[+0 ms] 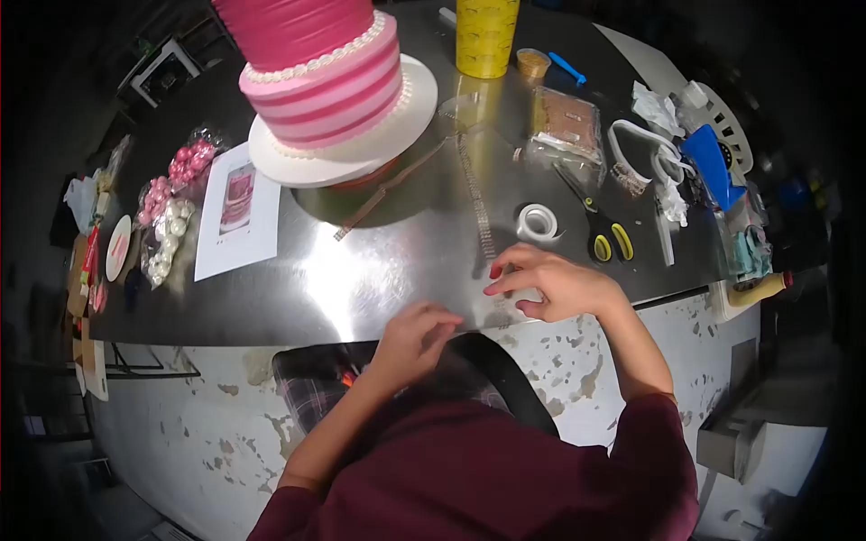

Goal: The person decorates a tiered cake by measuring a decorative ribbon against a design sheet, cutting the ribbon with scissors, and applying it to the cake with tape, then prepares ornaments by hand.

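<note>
My left hand (415, 345) hovers at the table's front edge, thumb and index finger slightly apart, with nothing visible in it. To its right, my right hand (555, 284) is open, its bent fingers spread above the near end of a sparkly rhinestone strip (473, 189). That strip runs back across the table. A second rhinestone strip (388, 187) lies at a slant, close to the cake stand. Just beyond my right hand lies a roll of white tape (538, 223), and scissors (600, 221) with yellow-and-black handles rest to its right.
A tiered pink striped cake (334, 104) stands on a round white board (421, 90). Left of it lie a printed cake picture (236, 216) and bags of pink and white balls (170, 230). A yellow cup (485, 41), packaged strips (566, 126) and a blue dustpan-like piece (711, 167) sit rightward.
</note>
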### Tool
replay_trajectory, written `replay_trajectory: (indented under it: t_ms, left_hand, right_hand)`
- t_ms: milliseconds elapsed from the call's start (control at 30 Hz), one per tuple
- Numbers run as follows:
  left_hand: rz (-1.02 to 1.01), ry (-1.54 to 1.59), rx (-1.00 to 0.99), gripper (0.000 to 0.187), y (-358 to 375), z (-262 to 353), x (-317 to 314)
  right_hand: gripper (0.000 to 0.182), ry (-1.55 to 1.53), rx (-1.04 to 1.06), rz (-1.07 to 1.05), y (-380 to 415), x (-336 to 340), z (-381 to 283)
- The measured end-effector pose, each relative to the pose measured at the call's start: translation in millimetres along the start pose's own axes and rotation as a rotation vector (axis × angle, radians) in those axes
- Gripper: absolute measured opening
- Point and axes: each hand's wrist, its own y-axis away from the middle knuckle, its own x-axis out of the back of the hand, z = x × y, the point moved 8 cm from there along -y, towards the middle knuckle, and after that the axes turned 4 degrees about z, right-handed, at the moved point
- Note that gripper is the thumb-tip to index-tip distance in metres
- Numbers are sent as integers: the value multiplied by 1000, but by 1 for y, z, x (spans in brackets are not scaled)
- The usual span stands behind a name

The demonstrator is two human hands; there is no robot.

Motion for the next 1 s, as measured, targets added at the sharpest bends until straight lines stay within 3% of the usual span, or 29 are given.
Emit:
replay_trajectory:
  t_ms: [67, 167, 200, 233, 300, 367, 400, 533, 733, 867, 967, 1000]
  left_hand:
    - [60, 16, 41, 12, -1, 0, 3]
    - [200, 95, 142, 14, 12, -31, 36]
    - [254, 73, 155, 16, 9, -32, 47]
    - [278, 333, 350, 19, 8, -61, 47]
    - [418, 522, 291, 26, -6, -86, 69]
    - [541, 814, 451, 36, -22, -90, 93]
    - [542, 894, 434, 46, -32, -98, 102]
    - [593, 1139, 422, 54, -59, -111, 123]
    - [585, 985, 357, 48, -62, -102, 146]
    - [537, -92, 223, 39, -55, -123, 148]
    - [405, -456, 212, 34, -53, -104, 131]
    - [446, -556, 178, 31, -52, -97, 130]
  right_hand:
    - [44, -69, -111, 16, 11, -1, 7]
    - [45, -26, -150, 207, 18, -12, 5]
    - [46, -82, -240, 147, 23, -17, 1]
    - [47, -60, -220, 183, 27, -17, -4]
    - [48, -48, -173, 257, 33, -24, -18]
    - [50, 69, -179, 297, 35, -33, -20]
    - [49, 151, -148, 326, 37, -37, -20]
    - [42, 294, -89, 436, 41, -43, -25]
    - [16, 167, -46, 529, 39, -39, -28]
    - [11, 111, -143, 650, 37, -34, -17]
    - [12, 104, -166, 715, 35, -29, -14]
    - [13, 103, -183, 719, 34, -27, -13]
